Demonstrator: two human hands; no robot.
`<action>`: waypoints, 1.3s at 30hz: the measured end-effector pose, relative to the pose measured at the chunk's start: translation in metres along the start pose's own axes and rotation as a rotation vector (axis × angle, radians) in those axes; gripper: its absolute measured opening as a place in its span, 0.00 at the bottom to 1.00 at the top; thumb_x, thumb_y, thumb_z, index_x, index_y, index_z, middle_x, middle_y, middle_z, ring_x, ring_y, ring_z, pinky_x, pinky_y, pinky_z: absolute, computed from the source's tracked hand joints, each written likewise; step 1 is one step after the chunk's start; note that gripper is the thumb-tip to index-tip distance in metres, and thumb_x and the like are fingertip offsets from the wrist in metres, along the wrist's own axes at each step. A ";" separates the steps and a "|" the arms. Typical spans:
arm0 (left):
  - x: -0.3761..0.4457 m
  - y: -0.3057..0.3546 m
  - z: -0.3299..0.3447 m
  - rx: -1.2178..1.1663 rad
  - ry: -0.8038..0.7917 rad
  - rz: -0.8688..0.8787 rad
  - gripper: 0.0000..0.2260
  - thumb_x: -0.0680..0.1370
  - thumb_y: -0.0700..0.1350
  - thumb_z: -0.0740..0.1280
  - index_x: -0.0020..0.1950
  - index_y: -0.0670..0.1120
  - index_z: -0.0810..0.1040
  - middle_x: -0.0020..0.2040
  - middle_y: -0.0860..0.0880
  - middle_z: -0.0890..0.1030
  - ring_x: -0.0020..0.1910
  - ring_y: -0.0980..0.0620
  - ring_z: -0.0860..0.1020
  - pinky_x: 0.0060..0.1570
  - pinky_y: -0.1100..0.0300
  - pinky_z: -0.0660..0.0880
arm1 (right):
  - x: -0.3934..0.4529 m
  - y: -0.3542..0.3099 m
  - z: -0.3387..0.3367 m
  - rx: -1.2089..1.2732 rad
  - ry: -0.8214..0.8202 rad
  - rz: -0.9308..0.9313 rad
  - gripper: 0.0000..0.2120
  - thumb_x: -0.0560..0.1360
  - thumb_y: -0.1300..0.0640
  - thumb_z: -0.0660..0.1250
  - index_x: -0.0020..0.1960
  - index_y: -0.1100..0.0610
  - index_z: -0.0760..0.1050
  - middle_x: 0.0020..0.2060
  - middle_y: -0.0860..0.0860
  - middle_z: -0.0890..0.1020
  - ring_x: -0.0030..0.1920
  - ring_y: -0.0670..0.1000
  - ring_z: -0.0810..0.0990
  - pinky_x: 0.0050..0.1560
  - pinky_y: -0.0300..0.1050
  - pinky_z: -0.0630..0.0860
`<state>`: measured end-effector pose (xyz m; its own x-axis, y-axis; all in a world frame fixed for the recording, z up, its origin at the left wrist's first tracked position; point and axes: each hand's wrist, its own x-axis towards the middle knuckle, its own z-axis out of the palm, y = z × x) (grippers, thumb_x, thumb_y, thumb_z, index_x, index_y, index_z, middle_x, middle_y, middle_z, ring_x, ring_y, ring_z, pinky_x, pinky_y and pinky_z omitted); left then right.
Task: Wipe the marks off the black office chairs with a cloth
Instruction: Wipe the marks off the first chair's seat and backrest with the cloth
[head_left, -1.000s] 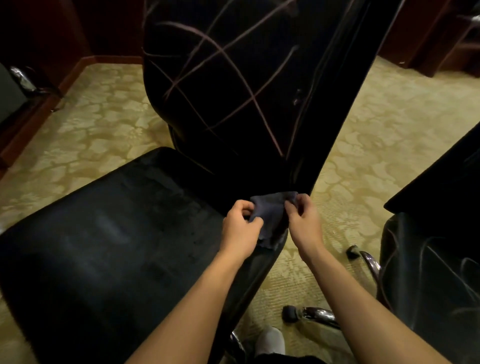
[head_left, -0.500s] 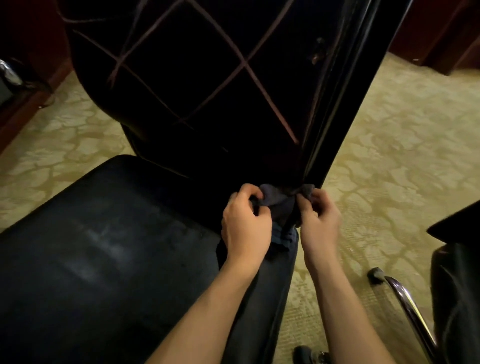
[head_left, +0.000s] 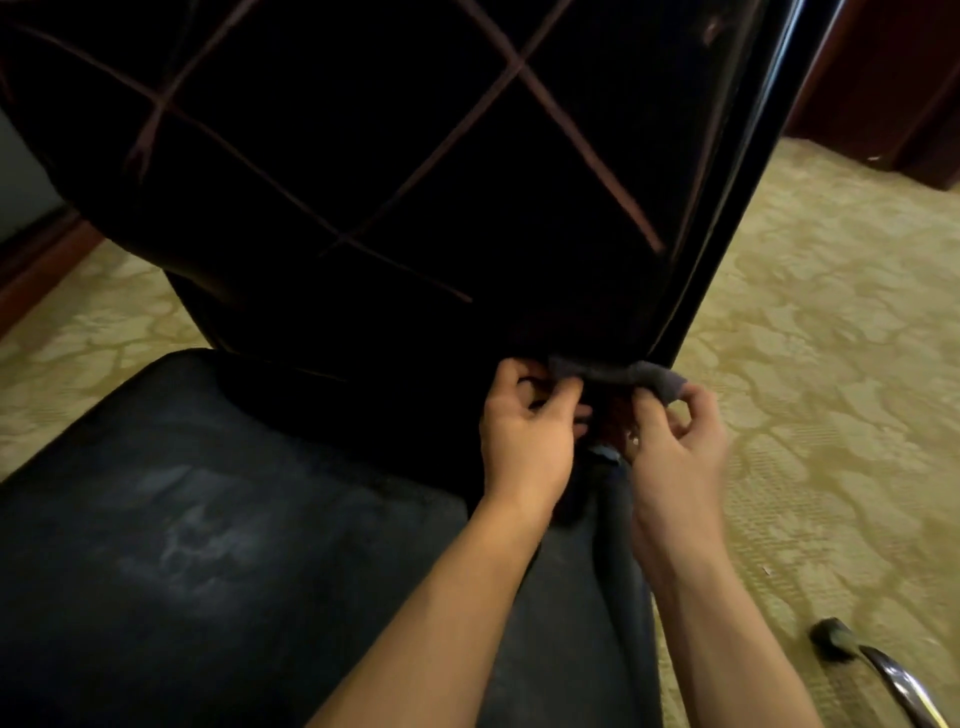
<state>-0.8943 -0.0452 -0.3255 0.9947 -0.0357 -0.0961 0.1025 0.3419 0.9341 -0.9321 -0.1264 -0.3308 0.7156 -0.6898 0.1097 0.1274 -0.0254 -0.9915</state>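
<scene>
At centre frame, both hands, left hand (head_left: 524, 441) and right hand (head_left: 675, 447), still pinch the cloth (head_left: 649, 376), now stretched flatter under the chair (head_left: 363, 182) back's lower edge.

An office room: black office chair (head_left: 363, 208), patterned carpet (head_left: 831, 364), wood panelling (head_left: 893, 78).

cloth (head_left: 613, 375) at backrest (head_left: 363, 156) base, above seat (head_left: 208, 545), between both hands

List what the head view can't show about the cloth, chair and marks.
- Cloth: mostly hidden behind left hand and right hand; its size and fold are unreadable.
- Chair backrest: top cut off by the frame edge, so the marks run out of view.
- Chrome chair leg: cut off at the bottom right corner.
</scene>
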 end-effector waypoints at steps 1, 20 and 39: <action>0.005 0.003 -0.002 -0.007 0.024 -0.007 0.05 0.79 0.36 0.67 0.50 0.43 0.74 0.43 0.45 0.82 0.40 0.50 0.83 0.37 0.64 0.79 | 0.002 0.001 0.006 0.015 0.006 0.001 0.02 0.74 0.51 0.66 0.45 0.45 0.74 0.40 0.62 0.81 0.39 0.59 0.79 0.42 0.58 0.76; 0.056 0.051 -0.128 -0.194 0.264 -0.042 0.06 0.78 0.34 0.68 0.50 0.43 0.73 0.43 0.42 0.82 0.41 0.49 0.83 0.38 0.65 0.79 | -0.030 0.018 0.161 0.302 -0.054 0.182 0.05 0.78 0.65 0.66 0.47 0.57 0.72 0.35 0.53 0.81 0.39 0.53 0.80 0.44 0.48 0.77; 0.073 0.079 -0.151 -0.340 0.425 -0.077 0.06 0.78 0.31 0.65 0.54 0.36 0.76 0.40 0.42 0.80 0.38 0.50 0.81 0.38 0.64 0.81 | -0.034 0.005 0.206 0.171 -0.070 0.248 0.08 0.65 0.52 0.68 0.41 0.53 0.73 0.36 0.56 0.82 0.38 0.55 0.83 0.48 0.62 0.81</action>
<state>-0.8139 0.1207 -0.3106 0.8896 0.2860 -0.3560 0.0992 0.6399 0.7620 -0.8139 0.0459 -0.3248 0.7839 -0.6084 -0.1240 0.0526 0.2641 -0.9630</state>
